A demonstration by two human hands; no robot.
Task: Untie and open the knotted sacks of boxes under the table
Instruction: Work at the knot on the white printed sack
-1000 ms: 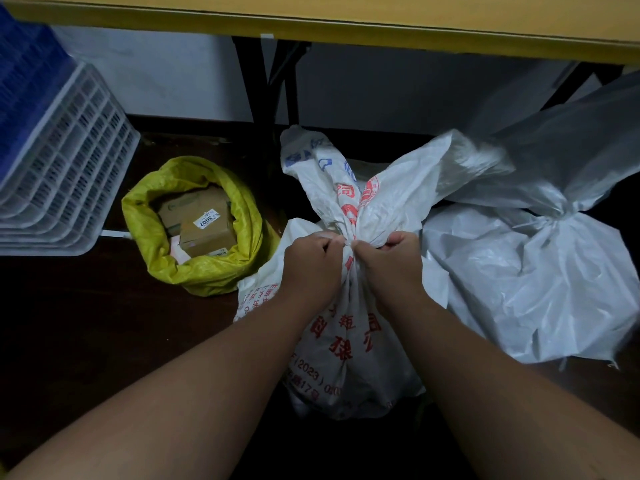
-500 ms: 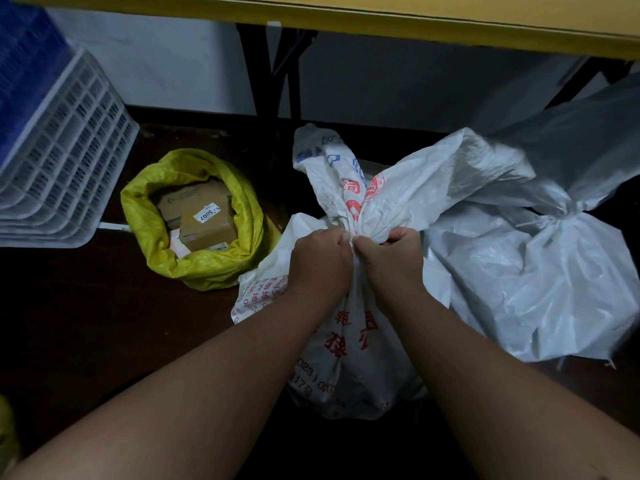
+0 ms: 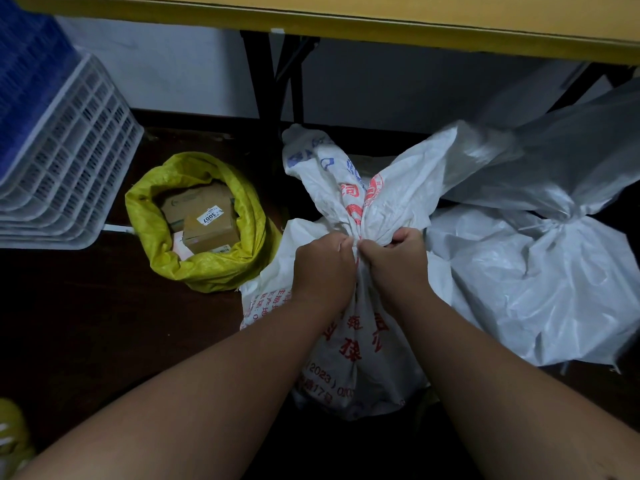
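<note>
We grip the printed sack's (image 3: 349, 355) knot (image 3: 356, 233) with left hand (image 3: 323, 263) and right hand (image 3: 398, 259) — yellow sack (image 3: 221, 271) left, white sack (image 3: 540, 289) touching right, table (image 3: 346, 15) edge beyond.

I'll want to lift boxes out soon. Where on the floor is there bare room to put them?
Bare dark floor lies in front of the yellow sack, below the white crates. It is crowded to the right: the printed sack touches the grey sack.

Three sacks (image 3: 349, 209); two hands (image 3: 323, 265); stacked crates (image 3: 65, 161).
</note>
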